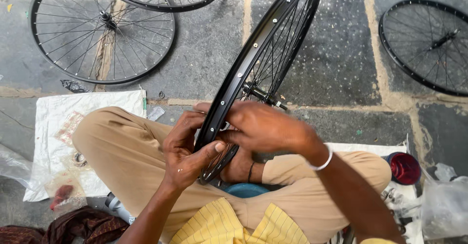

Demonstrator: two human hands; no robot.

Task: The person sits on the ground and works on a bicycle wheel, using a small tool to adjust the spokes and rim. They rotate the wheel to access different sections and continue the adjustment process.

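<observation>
You sit cross-legged, and both hands hold the black wheel (pixel 261 63) standing on its edge in the middle of the frame. Your left hand (pixel 184 149) and right hand (pixel 265 127) pinch its rim. It looks spoked; other wheels (pixel 100 32) lie at the top.

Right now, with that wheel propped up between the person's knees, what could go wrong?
1. The upright black wheel is steadied only by the left hand and right hand at its rim; it might tip sideways.
2. Fingers working close to the thin spokes could get pinched.
3. The red container beside the right knee may be knocked over.
</observation>
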